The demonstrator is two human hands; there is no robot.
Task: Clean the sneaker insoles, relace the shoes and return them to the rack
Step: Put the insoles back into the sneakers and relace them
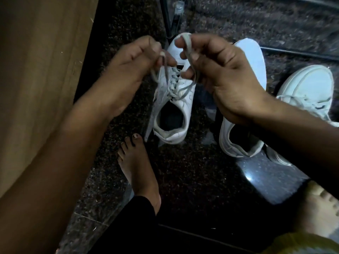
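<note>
Sneaker lies at centre frame on the floor, toe toward the upper edge, directly below both grips; left hand and right hand each pinch one lace loop, equally near.

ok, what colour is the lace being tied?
The lace is pale grey, against a white sneaker; head view.
</note>
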